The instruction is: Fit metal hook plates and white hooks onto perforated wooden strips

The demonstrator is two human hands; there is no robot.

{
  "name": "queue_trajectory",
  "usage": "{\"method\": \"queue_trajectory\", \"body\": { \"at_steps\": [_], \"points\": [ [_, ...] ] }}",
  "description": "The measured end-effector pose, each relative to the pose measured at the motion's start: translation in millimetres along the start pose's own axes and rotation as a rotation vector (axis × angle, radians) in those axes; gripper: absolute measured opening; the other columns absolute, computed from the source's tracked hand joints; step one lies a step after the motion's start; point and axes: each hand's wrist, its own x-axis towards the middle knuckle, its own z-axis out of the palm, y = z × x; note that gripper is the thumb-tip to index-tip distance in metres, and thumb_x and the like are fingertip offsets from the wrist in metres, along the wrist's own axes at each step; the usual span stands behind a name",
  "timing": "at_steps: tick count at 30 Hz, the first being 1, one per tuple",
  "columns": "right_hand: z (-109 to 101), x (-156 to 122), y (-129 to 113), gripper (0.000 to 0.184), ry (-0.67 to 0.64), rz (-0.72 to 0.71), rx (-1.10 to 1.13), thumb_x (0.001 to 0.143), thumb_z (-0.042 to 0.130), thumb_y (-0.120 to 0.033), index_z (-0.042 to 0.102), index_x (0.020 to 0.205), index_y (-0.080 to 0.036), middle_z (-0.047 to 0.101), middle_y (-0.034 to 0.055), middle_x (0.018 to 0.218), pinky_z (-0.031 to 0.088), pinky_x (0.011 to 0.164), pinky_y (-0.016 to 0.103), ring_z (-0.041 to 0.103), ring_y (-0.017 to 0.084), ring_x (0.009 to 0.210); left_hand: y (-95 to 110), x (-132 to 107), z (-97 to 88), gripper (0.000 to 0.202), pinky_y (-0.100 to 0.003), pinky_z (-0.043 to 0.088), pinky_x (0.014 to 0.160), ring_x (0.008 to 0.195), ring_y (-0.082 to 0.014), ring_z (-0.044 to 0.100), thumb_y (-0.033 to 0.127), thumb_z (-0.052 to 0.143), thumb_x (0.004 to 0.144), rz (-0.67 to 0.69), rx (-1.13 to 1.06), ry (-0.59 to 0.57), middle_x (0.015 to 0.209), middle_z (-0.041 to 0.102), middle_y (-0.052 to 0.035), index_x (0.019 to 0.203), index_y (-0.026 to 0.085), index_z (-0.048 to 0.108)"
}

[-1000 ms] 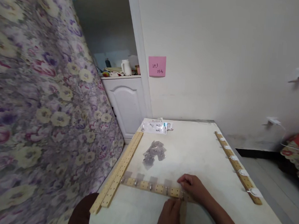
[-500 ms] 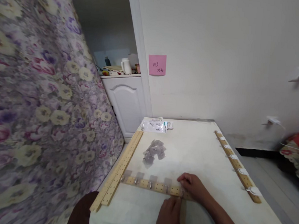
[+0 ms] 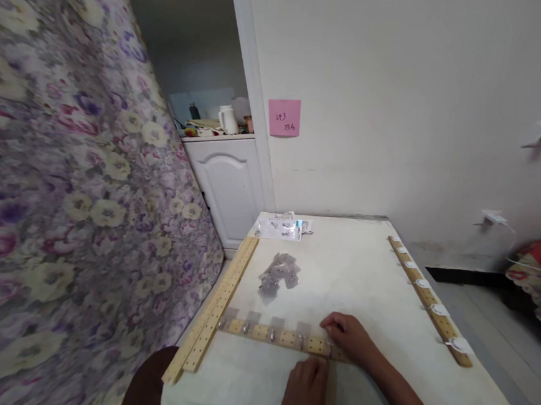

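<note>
A perforated wooden strip [image 3: 260, 333] lies crosswise near the table's front, with several small clear packets [image 3: 303, 331] along it, each with a shiny, roundish piece. At its right end, my right hand [image 3: 347, 334] is closed, thumb and fingertips pinched at another clear packet [image 3: 329, 345]. Below the strip's near edge, my left hand [image 3: 305, 383] has its fingers curled, tips against the same end; what they grip is hidden. Past the strip lies a loose heap of clear packets [image 3: 278, 275] with small shiny pieces inside.
Two perforated wooden strips [image 3: 220, 304] lie side by side along the table's left edge. On the right edge, a darker strip [image 3: 427, 296] carries several white round pieces [image 3: 439, 309]. Printed packaging [image 3: 280, 229] lies at the back of the white-covered table [image 3: 340, 264]. A floral curtain [image 3: 86, 213] hangs left.
Both hands stay at the strip's right end with barely any shift. The strips, heap and packaging have not moved.
</note>
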Motion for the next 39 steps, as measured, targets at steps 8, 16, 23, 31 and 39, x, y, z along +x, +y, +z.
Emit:
{"method": "queue_trajectory", "body": {
  "at_steps": [8, 16, 23, 31, 39],
  "points": [
    [-2.1, -0.8, -3.3, 0.025, -0.007, 0.024, -0.025, 0.074, 0.048, -0.025, 0.070, 0.086, -0.021, 0.071, 0.0025, 0.082, 0.043, 0.068, 0.027, 0.062, 0.018, 0.078, 1.4, -1.7, -5.1, 0.042, -0.035, 0.035, 0.098, 0.111, -0.0224, 0.047, 0.013, 0.044, 0.087, -0.022, 0.011, -0.014, 0.125, 0.055, -0.0089, 0.128, 0.020, 0.050],
    [-2.0, 0.8, -3.6, 0.025, -0.012, 0.027, -0.045, 0.075, 0.048, -0.026, 0.070, 0.087, -0.022, 0.071, 0.0020, 0.082, 0.042, 0.068, 0.026, 0.061, 0.018, 0.076, 8.5, -2.2, -12.8, 0.046, -0.039, 0.035, 0.097, 0.111, -0.0253, 0.048, 0.021, 0.037, 0.092, -0.035, 0.071, -0.044, 0.129, 0.055, -0.0084, 0.137, 0.023, 0.041],
    [-3.0, 2.4, -5.2, 0.025, -0.003, 0.023, -0.060, 0.075, 0.048, -0.025, 0.070, 0.086, -0.021, 0.071, 0.0023, 0.081, 0.042, 0.067, 0.026, 0.061, 0.017, 0.076, 7.6, 1.5, -9.2, 0.048, -0.042, 0.036, 0.094, 0.109, -0.0274, 0.048, 0.021, 0.040, 0.089, -0.029, 0.128, -0.042, 0.126, 0.056, -0.0097, 0.137, 0.022, 0.040],
    [-3.6, 2.1, -4.6, 0.025, -0.005, 0.035, -0.046, 0.075, 0.049, -0.025, 0.071, 0.087, -0.021, 0.071, 0.0019, 0.080, 0.041, 0.066, 0.025, 0.060, 0.017, 0.075, 2.8, 1.2, -4.1, 0.050, -0.041, 0.034, 0.092, 0.109, -0.0270, 0.047, 0.023, 0.039, 0.089, -0.003, 0.119, -0.029, 0.127, 0.055, -0.0101, 0.139, 0.021, 0.037],
    [-3.4, 1.0, -6.2, 0.025, 0.000, 0.032, -0.055, 0.075, 0.048, -0.025, 0.070, 0.087, -0.020, 0.071, 0.0021, 0.079, 0.041, 0.065, 0.025, 0.061, 0.016, 0.074, 5.5, 1.7, -6.2, 0.051, -0.041, 0.034, 0.093, 0.109, -0.0270, 0.046, 0.022, 0.040, 0.088, -0.017, 0.099, -0.031, 0.125, 0.055, -0.0091, 0.138, 0.022, 0.038]
  ]
}}
